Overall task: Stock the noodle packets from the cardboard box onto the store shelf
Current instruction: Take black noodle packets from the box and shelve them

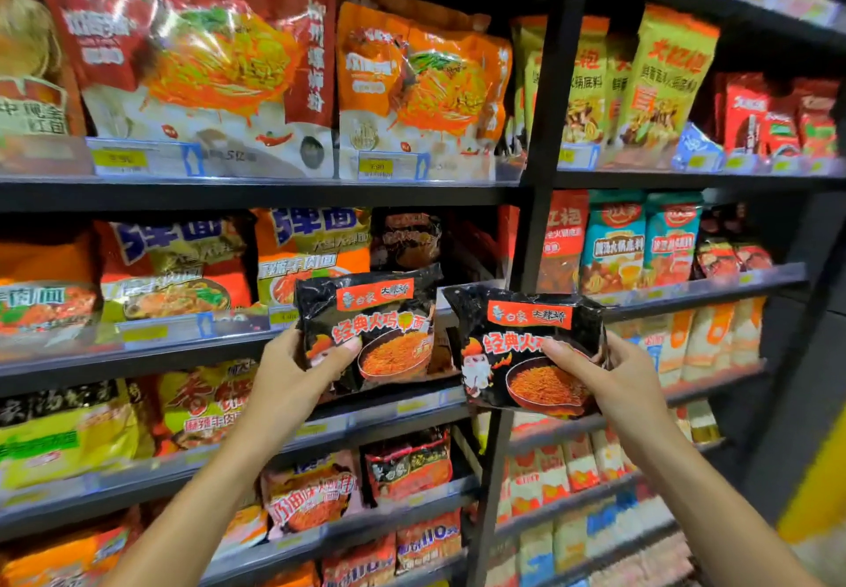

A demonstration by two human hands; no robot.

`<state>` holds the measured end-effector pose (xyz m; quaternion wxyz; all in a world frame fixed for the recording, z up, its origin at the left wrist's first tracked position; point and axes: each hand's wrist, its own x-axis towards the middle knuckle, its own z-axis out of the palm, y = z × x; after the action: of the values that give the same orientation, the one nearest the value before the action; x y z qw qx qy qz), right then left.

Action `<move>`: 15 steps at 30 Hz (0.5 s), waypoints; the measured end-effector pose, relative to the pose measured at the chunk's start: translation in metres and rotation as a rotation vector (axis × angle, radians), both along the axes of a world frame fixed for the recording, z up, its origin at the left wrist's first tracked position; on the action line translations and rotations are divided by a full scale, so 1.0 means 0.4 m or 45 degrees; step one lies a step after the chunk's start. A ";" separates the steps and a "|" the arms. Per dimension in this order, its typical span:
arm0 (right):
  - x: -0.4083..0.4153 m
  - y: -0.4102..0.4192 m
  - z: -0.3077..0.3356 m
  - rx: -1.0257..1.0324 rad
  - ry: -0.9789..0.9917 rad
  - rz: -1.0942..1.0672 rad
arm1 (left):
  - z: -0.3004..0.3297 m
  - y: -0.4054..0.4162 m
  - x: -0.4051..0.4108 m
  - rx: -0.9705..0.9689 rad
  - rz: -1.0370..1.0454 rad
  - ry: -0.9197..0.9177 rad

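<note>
Each hand, left (pixel 300 360) and right (pixel 609 369), grips a black noodle packet (pixel 380 311); shelf gap (pixel 471 247) just above awaits both.

2 black noodle packets, one per hand: left hand (pixel 297 364) holds one packet (pixel 371 330), right hand (pixel 609 371) holds the other packet (pixel 526 353). Behind and above the hands, 1 more black packet (pixel 405 238) on the shelf (pixel 137 357), plus 2 orange packets (pixel 174 261) left of it. Shelf tiers in view left of the black upright (pixel 540 165): 5.
</note>
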<state>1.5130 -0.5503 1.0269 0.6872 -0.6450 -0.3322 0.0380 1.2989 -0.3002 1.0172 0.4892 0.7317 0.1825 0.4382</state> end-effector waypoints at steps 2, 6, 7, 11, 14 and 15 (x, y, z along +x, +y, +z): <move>0.041 0.015 -0.001 0.015 0.006 0.004 | 0.003 0.007 0.039 -0.017 0.027 -0.026; 0.111 0.040 0.008 0.042 0.013 0.031 | 0.008 -0.003 0.100 0.156 0.135 -0.038; 0.129 0.044 0.011 0.052 0.003 0.043 | 0.007 -0.007 0.118 0.195 0.152 -0.057; 0.201 0.043 0.030 0.087 0.022 0.113 | 0.030 -0.012 0.190 0.508 0.247 -0.178; 0.244 0.039 0.041 0.137 0.038 0.128 | 0.063 0.011 0.267 0.799 0.333 -0.196; 0.259 0.039 0.045 0.161 0.051 0.117 | 0.075 0.020 0.296 0.777 0.348 -0.213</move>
<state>1.6166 -0.5345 1.0449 0.7306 -0.5835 -0.3494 0.0613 1.4173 -0.2921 1.0471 0.1977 0.7745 0.0986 0.5927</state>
